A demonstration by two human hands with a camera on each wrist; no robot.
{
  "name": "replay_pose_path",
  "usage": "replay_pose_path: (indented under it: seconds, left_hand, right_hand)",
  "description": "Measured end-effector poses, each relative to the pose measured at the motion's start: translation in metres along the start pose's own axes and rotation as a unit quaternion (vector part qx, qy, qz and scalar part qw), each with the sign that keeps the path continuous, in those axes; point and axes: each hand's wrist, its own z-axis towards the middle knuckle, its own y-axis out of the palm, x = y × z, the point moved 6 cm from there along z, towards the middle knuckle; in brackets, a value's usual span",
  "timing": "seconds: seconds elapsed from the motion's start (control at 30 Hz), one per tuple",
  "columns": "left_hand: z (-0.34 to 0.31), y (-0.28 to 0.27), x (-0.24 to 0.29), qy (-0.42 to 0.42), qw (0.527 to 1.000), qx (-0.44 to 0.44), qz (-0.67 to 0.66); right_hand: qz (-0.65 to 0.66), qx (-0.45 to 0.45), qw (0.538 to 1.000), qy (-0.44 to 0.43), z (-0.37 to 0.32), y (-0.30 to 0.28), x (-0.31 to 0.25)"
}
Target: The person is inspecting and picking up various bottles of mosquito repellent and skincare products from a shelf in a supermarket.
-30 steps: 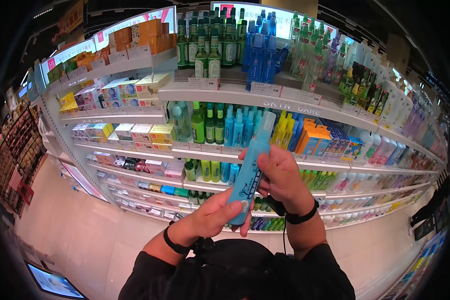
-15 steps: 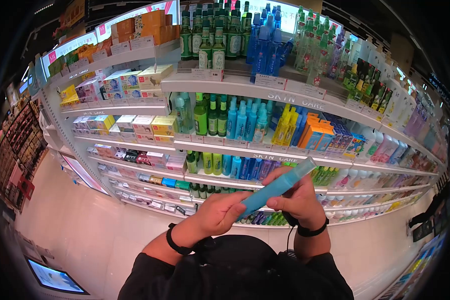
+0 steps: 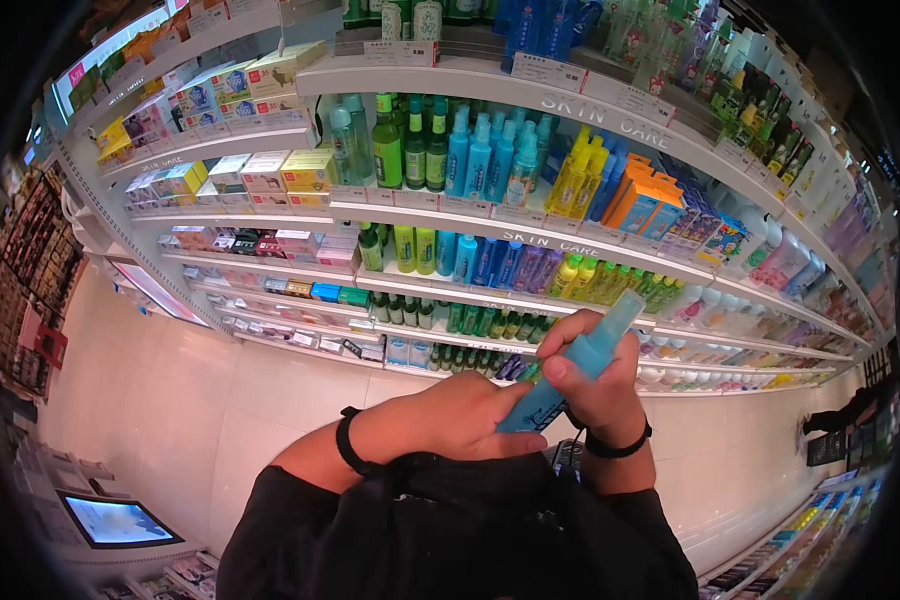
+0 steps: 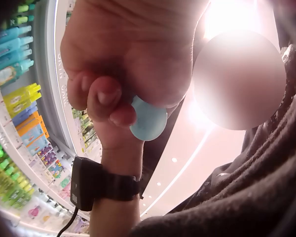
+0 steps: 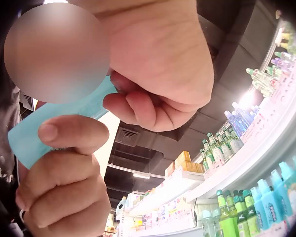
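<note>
A light blue plastic bottle [image 3: 588, 352] with a paler, translucent cap end is held slanting in front of the chest in the head view. My right hand [image 3: 610, 385] grips its upper part, thumb lying across the front. Around the lower end, my left hand [image 3: 460, 415] curls its fingers. The round base of the bottle [image 4: 149, 119] pokes out below the curled fingers in the left wrist view. In the right wrist view, my left hand [image 5: 64, 182] holds the base end, and my right hand [image 5: 160, 64] hides the cap end. Dark print shows on the bottle's side.
Curved shop shelves [image 3: 440, 205] stand ahead, with rows of bottles and boxes. Similar blue bottles [image 3: 488, 160] sit beside green bottles [image 3: 425, 150] and yellow bottles [image 3: 577, 175]. Tiled floor [image 3: 160, 370] lies below; a lit screen [image 3: 118, 520] is at lower left.
The bottle was upright with its label forward, then turned and tipped to the right; it is now lower and nearer the body. Both hands stay on it. The head view has tilted down.
</note>
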Motion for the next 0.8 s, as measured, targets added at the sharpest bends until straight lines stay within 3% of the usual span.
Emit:
replay_pose_path:
  seconds: [0.1, 0.5, 0.63, 0.8]
  left_hand:
    - [0.001, 0.002, -0.002, -0.025, 0.998, -0.022, -0.056]
    - [0.0, -0.003, -0.007, -0.017, 0.986, 0.087, -0.139]
    - [0.002, -0.007, -0.011, -0.027, 0.98, 0.094, -0.176]
    - [0.008, -0.011, -0.007, 0.04, 0.979, 0.149, -0.134]
  right_hand:
    - [0.057, 0.035, 0.998, 0.009, 0.002, -0.005, 0.015]
    - [0.058, 0.033, 0.998, 0.006, 0.015, -0.011, 0.02]
    - [0.034, 0.061, 0.997, -0.043, 0.019, -0.015, 0.022]
    - [0.039, 0.105, 0.992, -0.056, 0.025, -0.019, 0.019]
